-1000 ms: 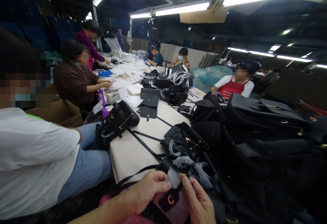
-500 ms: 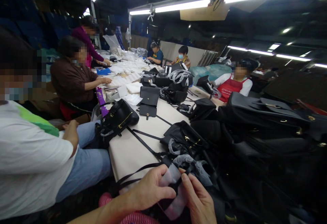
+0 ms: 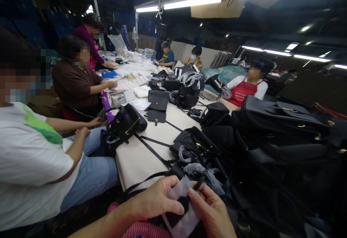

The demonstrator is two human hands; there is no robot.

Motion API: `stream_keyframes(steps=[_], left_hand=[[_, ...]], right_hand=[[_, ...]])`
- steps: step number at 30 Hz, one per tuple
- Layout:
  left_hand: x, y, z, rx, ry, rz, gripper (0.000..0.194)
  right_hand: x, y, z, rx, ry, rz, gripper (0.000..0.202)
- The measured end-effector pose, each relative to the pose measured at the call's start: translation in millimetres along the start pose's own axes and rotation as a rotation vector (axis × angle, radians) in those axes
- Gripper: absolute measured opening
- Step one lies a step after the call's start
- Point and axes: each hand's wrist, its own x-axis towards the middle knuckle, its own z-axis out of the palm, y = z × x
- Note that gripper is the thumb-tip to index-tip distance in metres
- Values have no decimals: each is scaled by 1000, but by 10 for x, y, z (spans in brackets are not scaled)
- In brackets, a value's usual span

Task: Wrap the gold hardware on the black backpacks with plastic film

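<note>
Translucent wrap (image 3: 179,189) lies between the person's two hands at the near edge of the table (image 3: 135,164), low in the view, around or against a small black leather piece (image 3: 173,219); which of the two I can't quite tell, as the fingers cover much of it. The left hand (image 3: 161,198) pinches the wrap's near side, its thumb laid across the black piece. The right hand (image 3: 213,209) is close beside it, thumb and fingertips closed on the wrap's other edge next to a thin black strap (image 3: 200,183). Just beyond sits a black bag with gold fittings (image 3: 193,142), near a handle wrapped in clear plastic (image 3: 203,171). Another black bag (image 3: 126,126) rests at the table's left edge, beside a seated person in a white T-shirt (image 3: 32,165). To the right rises a heap of black bags (image 3: 276,122), and behind it sits a person in a red apron (image 3: 245,93)
</note>
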Motion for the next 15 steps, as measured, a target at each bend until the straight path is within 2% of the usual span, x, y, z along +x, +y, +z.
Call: stream_keyframes(steps=[6, 12, 15], left_hand=[[39, -179, -87, -135, 76, 3, 40], [70, -225, -83, -180, 83, -3, 43], [93, -234, -56, -161, 92, 28, 42]], right_hand=[[-6, 2, -5, -108, 98, -133, 35], [-36, -79, -28, -138, 69, -86, 40], [-14, -59, -73, -134, 88, -108, 36]])
